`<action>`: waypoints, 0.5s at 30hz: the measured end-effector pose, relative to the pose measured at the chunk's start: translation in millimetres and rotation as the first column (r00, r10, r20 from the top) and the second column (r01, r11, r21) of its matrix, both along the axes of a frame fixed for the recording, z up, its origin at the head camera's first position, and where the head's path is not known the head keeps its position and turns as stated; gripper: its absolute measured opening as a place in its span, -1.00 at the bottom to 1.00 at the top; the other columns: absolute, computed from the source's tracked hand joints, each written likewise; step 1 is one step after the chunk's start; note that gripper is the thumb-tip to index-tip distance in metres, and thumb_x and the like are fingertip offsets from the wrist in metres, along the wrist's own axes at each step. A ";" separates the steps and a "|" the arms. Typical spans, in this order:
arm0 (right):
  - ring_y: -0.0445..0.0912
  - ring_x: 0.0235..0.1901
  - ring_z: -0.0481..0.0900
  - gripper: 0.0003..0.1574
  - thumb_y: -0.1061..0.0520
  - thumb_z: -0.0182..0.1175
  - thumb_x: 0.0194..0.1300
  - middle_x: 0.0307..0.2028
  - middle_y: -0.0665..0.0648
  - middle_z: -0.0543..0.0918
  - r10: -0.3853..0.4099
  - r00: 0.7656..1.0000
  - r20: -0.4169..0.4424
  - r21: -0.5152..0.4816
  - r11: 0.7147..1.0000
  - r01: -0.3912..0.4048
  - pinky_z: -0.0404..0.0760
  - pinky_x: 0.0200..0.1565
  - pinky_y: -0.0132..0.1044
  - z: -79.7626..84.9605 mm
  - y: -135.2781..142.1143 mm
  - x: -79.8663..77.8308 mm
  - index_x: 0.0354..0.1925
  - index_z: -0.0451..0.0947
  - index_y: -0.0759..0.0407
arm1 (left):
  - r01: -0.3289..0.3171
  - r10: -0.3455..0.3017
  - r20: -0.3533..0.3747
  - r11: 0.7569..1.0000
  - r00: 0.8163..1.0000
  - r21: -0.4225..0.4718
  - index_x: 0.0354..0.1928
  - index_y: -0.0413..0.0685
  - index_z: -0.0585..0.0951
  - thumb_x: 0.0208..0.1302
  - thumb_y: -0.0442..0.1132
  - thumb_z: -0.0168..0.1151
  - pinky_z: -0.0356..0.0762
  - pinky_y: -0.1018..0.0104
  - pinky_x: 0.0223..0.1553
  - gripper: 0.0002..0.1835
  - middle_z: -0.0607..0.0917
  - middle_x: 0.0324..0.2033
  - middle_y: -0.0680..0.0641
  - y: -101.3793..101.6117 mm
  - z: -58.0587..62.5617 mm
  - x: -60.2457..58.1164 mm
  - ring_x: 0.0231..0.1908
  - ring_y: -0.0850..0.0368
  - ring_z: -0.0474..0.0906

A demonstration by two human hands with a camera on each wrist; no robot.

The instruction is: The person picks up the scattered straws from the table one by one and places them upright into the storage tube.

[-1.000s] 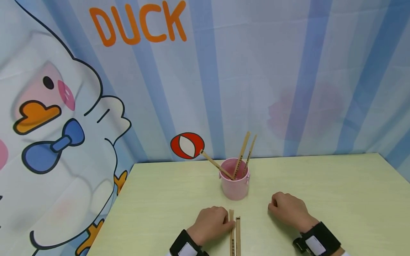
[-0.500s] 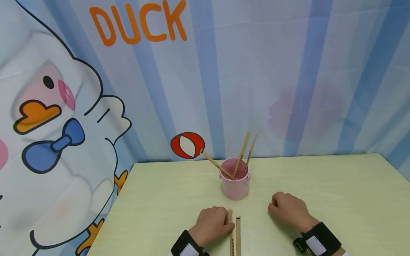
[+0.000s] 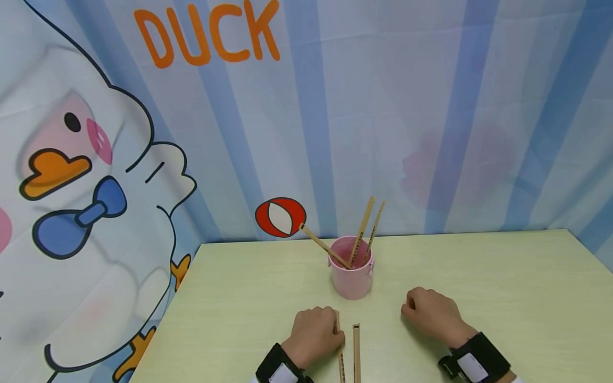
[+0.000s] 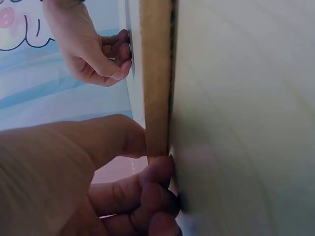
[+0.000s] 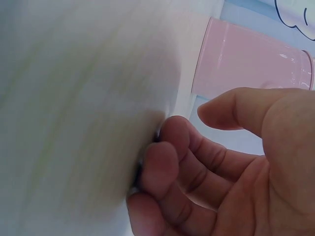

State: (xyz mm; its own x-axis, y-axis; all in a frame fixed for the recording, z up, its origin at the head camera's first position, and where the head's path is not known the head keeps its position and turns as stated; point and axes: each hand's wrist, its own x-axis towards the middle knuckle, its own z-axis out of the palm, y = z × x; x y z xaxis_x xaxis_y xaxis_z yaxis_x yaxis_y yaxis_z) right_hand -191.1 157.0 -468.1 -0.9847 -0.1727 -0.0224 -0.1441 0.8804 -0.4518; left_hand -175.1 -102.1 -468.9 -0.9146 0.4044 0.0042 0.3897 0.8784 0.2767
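My left hand (image 3: pixel 313 336) pinches a narrow tan wooden stick (image 3: pixel 341 366) with dark marks along it, near its far end. In the left wrist view, the thumb and curled fingers meet around this stick (image 4: pixel 157 73), close to the tabletop. A second wooden stick (image 3: pixel 356 354) lies a little to the right, apart from the held one. Both run out past the bottom of the head view. My right hand (image 3: pixel 433 314) rests on the table further right, fingers loosely curled. Between its thumb and fingers nothing is held in the right wrist view.
A pink bucket (image 3: pixel 351 283) stands beyond the hands, with three similar sticks (image 3: pixel 361 231) leaning in it. The pale yellow table (image 3: pixel 527 276) meets a striped cloth backdrop (image 3: pixel 373 106) with a printed duck. Black bands (image 3: pixel 481 357) circle both wrists.
My left hand has drawn the pinched stick slightly to the left, widening its gap from the second stick. The right hand and the bucket look unmoved.
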 end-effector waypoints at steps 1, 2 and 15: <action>-0.16 -0.70 0.27 -0.65 0.16 0.16 0.17 -0.75 -0.06 0.28 0.000 1.000 0.001 0.000 1.000 0.000 0.15 -0.62 -0.29 -0.1 0.0 -0.1 -0.70 0.35 0.05 | 0.000 0.000 0.000 1.000 1.000 0.004 -0.86 0.11 0.36 -0.01 -0.17 0.32 0.10 0.35 -0.75 -0.59 0.31 -0.85 0.20 -0.2 -0.8 -0.5 -0.77 0.29 0.21; -0.16 -0.70 0.27 -0.65 0.16 0.16 0.17 -0.75 -0.05 0.28 0.000 1.000 0.002 -0.001 1.000 0.000 0.15 -0.62 -0.29 -0.3 0.1 -0.2 -0.71 0.35 0.05 | -0.001 0.001 -0.003 1.000 1.000 0.008 -0.86 0.11 0.37 -0.01 -0.17 0.32 0.11 0.34 -0.75 -0.60 0.32 -0.85 0.20 -0.3 -1.5 -1.1 -0.77 0.29 0.21; -0.17 -0.72 0.24 -0.62 0.17 0.15 0.17 -0.77 -0.06 0.25 0.000 1.000 -0.005 -0.007 1.000 0.000 0.13 -0.63 -0.30 -1.6 0.4 -0.7 -0.73 0.33 0.05 | -0.049 0.051 -0.081 0.999 0.995 0.017 -0.87 0.13 0.38 -0.02 -0.19 0.34 0.17 0.33 -0.74 -0.60 0.36 -0.84 0.19 -8.2 4.8 -5.4 -0.75 0.29 0.25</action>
State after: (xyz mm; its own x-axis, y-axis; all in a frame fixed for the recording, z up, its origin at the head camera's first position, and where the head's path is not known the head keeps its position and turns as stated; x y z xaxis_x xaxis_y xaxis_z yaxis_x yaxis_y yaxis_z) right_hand -191.9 157.5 -469.7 -0.9848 -0.1727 -0.0167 -0.1461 0.8774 -0.4571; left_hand -180.5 -110.4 -464.1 -0.9300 0.3575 0.0850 0.3671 0.8934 0.2588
